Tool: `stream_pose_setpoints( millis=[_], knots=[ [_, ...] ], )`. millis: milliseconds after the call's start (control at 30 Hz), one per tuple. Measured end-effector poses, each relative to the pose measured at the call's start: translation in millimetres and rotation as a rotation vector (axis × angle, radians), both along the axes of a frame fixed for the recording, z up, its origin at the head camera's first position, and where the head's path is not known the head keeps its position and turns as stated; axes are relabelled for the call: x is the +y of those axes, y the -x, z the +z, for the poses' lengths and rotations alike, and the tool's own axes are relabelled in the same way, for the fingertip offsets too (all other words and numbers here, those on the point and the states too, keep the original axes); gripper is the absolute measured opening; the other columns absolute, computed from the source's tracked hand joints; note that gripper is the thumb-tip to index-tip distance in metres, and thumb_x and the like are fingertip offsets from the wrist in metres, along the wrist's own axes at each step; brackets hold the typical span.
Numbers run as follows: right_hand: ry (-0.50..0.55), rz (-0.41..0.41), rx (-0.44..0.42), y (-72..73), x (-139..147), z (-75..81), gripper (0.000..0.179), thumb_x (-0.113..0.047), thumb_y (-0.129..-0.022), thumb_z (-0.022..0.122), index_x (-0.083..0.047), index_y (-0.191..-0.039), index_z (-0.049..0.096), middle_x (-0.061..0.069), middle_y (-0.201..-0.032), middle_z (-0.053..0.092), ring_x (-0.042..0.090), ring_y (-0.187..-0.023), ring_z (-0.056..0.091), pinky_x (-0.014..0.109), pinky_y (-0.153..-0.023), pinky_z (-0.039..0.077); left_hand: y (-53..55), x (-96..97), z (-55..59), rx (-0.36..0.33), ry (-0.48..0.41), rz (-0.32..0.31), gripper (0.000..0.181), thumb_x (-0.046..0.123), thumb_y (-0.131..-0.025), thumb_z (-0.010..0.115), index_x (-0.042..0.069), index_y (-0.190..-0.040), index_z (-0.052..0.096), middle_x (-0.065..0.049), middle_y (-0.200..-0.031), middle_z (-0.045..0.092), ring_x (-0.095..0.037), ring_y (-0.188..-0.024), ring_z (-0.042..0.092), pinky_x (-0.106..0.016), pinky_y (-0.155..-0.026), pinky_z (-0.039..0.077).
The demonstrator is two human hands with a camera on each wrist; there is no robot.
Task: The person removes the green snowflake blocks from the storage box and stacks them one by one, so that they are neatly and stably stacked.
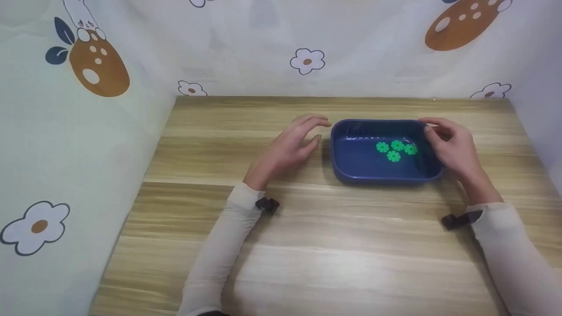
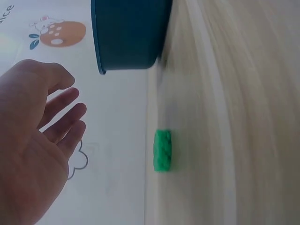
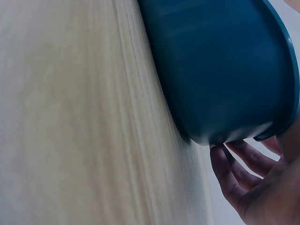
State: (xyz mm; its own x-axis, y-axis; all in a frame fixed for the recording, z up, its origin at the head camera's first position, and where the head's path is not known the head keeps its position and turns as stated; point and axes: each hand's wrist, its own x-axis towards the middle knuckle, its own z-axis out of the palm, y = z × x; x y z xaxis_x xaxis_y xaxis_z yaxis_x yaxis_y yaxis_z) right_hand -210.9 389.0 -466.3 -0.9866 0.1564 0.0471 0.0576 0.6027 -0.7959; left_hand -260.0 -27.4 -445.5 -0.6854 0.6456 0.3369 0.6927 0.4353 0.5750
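Observation:
A dark blue rectangular basin [image 1: 364, 179] stands on the wooden table, with several green snowflake-shaped discs [image 1: 394, 156] lying inside toward its right half. My right hand [image 1: 459, 147] grips the basin's right end, thumb over the rim. In the right wrist view, fingers of that hand [image 3: 262, 183] press against the outer wall. Just left of the basin, my left hand [image 1: 290, 142] hovers with its fingers loosely bent and nothing between them. The left wrist view shows a small green block-like piece [image 2: 162, 150] on the table beside the left hand; from the head view it is hidden.
The wooden table [image 1: 307, 263] ends at a white cloth wall [image 1: 246, 57] printed with flowers and fruit. Another cloth side [image 1: 109, 145] borders the left. Each sleeve carries a black wrist camera [image 1: 268, 205].

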Motion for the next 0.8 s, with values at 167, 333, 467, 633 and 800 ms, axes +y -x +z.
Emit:
stream_pose_setpoints(
  millis=[167,333,467,633,800],
  knots=[
    [0.015,-0.002,0.048,-0.6,-2.0,-1.2,0.036,-0.037,-0.109,0.062,-0.022,-0.141,0.073,-0.008,-0.114,0.078,-0.003,-0.1,0.067,0.007,-0.086,0.049,-0.5,20.0,4.5,0.002,-0.004,-0.028,0.036,0.013,-0.109,0.06,0.012,-0.145,0.065,-0.003,-0.151,0.064,-0.014,-0.147,0.052,-0.022,-0.127,0.035],
    [0.035,0.006,0.073,-0.8,-4.0,-1.0,0.035,-0.034,-0.109,0.064,-0.02,-0.139,0.074,-0.018,-0.108,0.077,-0.005,-0.098,0.068,0.008,-0.085,0.05,-1.5,42.1,8.3,-0.014,-0.025,-0.079,0.035,0.012,-0.109,0.059,0.01,-0.143,0.066,-0.003,-0.146,0.068,-0.011,-0.141,0.058,-0.017,-0.122,0.039],
    [0.024,0.005,0.06,-0.5,-4.2,-0.2,0.035,-0.035,-0.109,0.064,-0.02,-0.139,0.074,-0.008,-0.118,0.078,-0.006,-0.102,0.067,0.006,-0.087,0.05,-2.7,60.1,10.4,-0.038,-0.032,-0.12,0.036,0.012,-0.109,0.059,0.011,-0.144,0.065,-0.002,-0.146,0.068,-0.009,-0.139,0.059,-0.015,-0.12,0.04],
    [0.009,0.007,0.046,0.3,-3.3,-0.4,0.036,-0.036,-0.109,0.062,-0.021,-0.14,0.073,0.002,-0.126,0.077,-0.006,-0.103,0.067,0.005,-0.088,0.05,-1.9,81.9,10.9,-0.099,-0.002,-0.157,0.039,0.016,-0.11,0.058,0.013,-0.148,0.062,-0.001,-0.15,0.064,-0.012,-0.137,0.06,-0.016,-0.119,0.043],
    [-0.002,0.002,0.033,0.7,-1.7,-1.2,0.037,-0.037,-0.11,0.061,-0.021,-0.141,0.072,0.008,-0.13,0.077,-0.005,-0.103,0.067,0.005,-0.089,0.049,4.2,103.7,8.3,-0.136,0.038,-0.192,0.04,0.015,-0.11,0.057,0.012,-0.15,0.06,-0.004,-0.15,0.062,-0.018,-0.131,0.065,-0.022,-0.115,0.048]
  ],
)
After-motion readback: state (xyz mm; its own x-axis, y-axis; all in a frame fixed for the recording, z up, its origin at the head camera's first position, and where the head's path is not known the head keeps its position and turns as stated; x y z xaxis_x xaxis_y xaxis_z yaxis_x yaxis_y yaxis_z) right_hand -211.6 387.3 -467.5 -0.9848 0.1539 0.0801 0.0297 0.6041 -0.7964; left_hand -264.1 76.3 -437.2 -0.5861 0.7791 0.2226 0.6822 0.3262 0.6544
